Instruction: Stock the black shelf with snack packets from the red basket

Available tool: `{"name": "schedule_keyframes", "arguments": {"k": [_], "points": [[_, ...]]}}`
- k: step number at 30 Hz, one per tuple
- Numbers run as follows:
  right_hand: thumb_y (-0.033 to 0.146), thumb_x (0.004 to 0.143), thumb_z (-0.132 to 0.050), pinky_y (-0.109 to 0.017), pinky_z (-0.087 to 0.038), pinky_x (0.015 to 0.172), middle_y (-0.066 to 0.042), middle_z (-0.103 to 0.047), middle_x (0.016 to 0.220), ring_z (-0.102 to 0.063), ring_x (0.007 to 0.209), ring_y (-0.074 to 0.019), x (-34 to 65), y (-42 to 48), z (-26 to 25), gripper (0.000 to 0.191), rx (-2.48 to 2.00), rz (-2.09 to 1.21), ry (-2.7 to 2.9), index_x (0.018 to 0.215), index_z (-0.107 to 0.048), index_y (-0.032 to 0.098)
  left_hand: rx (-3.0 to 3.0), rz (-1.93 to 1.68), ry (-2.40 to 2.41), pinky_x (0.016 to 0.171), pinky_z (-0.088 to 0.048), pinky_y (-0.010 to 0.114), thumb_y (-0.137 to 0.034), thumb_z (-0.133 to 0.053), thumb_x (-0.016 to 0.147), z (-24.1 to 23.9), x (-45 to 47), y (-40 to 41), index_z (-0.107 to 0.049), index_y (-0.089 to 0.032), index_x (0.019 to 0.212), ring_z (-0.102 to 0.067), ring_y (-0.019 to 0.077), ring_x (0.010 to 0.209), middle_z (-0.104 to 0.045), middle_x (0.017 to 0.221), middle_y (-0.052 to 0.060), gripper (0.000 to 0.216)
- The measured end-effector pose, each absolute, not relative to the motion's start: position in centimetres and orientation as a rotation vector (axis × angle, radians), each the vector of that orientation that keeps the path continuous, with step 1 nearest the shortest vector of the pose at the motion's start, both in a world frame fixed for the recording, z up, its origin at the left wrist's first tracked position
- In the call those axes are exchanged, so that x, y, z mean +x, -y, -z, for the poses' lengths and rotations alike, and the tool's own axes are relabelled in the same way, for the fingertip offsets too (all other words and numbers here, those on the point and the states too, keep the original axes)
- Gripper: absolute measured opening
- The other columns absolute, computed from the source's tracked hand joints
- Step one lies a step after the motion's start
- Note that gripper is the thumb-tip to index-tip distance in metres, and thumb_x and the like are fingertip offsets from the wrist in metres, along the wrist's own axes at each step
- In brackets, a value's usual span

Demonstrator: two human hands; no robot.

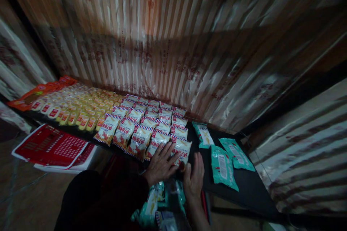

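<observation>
Over packets (141, 139), left hand (162, 163) palm-down

Snack packets (140, 139) look glossy plastic; the shelf (251, 191), matt.

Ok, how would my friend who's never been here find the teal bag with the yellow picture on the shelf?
Find the black shelf in front of the striped wall and look right, past the rows of white snack bags. The teal bag you want lies nearest those rows. It shows a yellow picture, while its two teal neighbours show pale panels.
</observation>
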State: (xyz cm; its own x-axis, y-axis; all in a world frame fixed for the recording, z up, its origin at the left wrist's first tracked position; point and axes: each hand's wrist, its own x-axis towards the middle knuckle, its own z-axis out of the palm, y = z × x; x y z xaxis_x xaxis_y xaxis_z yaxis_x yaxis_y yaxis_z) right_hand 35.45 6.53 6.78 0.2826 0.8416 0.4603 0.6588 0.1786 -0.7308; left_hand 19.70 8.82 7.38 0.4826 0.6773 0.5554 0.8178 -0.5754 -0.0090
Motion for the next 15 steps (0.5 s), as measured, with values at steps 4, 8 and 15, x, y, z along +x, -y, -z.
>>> {"name": "schedule_keyframes", "arguments": {"k": [4, 8, 15], "points": [[0.040, 0.093, -0.034, -0.055, -0.023, 0.110, -0.007, -0.026, 0.152, -0.015, 0.141, -0.0283, 34.2, -5.2, -6.5, 0.048, -1.504, -0.038, 1.729, 0.137, -0.042, 0.022, -2.419, 0.790, 1.327, 0.113, -0.014, 0.046, -0.035, -0.044, 0.091, -6.8, 18.9, -7.7, -0.025, -0.026, 0.145, -0.021, 0.0251, 0.141, -0.026, 0.152, 0.010, 0.058], [0.035, 0.093, -0.037, -0.055, -0.022, 0.110, -0.003, -0.023, 0.154, -0.011, 0.142, -0.0289, 33.5, -5.8, -6.6, 0.044, -1.521, -0.019, 1.824, 0.134, -0.046, 0.026, -2.328, 0.855, 1.511, 0.113, -0.018, 0.049, -0.029, -0.048, 0.089, -6.3, 16.2, -6.3, -0.031, -0.023, 0.143, -0.018, 0.0301, 0.141, -0.023, 0.153, 0.012, 0.057], [0.035, 0.094, -0.033, -0.055, -0.023, 0.109, -0.005, -0.021, 0.154, -0.011, 0.142, -0.0272, 33.0, -6.8, -5.7, 0.047, -1.556, -0.064, 1.798, 0.138, -0.040, 0.022, -2.249, 0.834, 1.733, 0.113, -0.018, 0.053, -0.028, -0.047, 0.089, -5.4, 11.8, -6.2, -0.031, -0.022, 0.143, -0.017, 0.0308, 0.141, -0.024, 0.153, 0.011, 0.056]]}}
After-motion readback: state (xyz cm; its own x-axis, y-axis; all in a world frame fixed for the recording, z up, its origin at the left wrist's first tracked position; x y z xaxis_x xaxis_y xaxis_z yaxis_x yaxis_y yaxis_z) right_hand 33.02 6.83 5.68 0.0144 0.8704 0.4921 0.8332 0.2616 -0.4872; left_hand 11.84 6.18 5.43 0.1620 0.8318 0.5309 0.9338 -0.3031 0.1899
